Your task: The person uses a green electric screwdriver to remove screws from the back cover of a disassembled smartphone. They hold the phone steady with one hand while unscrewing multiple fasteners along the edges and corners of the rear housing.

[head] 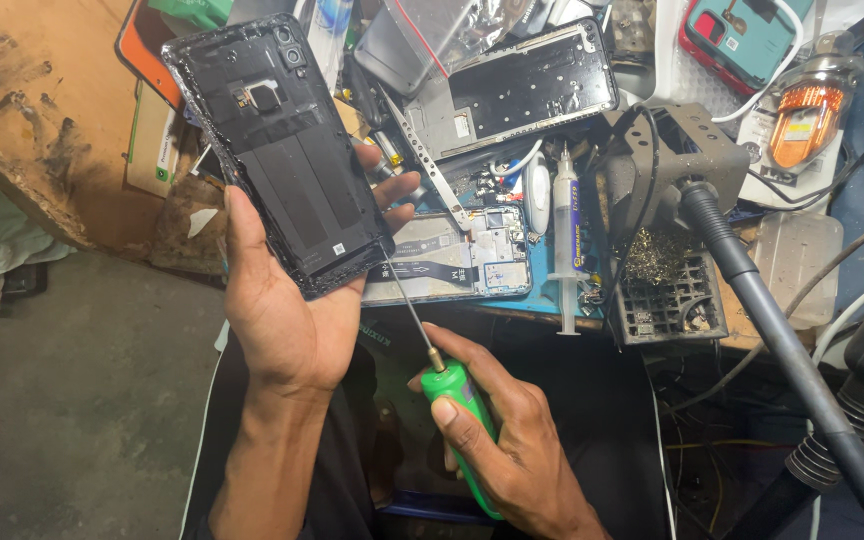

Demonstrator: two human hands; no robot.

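My left hand (287,310) is shut on a black phone back cover (277,150), holding it tilted with its inner side up; the camera cutouts sit at its top. My right hand (507,450) grips a green-handled screwdriver (457,395) whose thin metal shaft points up toward the lower right corner of the cover. Just behind the tip lies an opened phone body (462,255) with its circuit boards and flex cable exposed, resting on a blue mat at the bench edge.
The crowded bench holds a silver phone frame (532,85), a syringe (567,235), a soldering stand with brass wool (667,270), a grey hose (782,350), a teal phone case (742,35) and an orange lamp (807,115). Bare grey floor lies at left.
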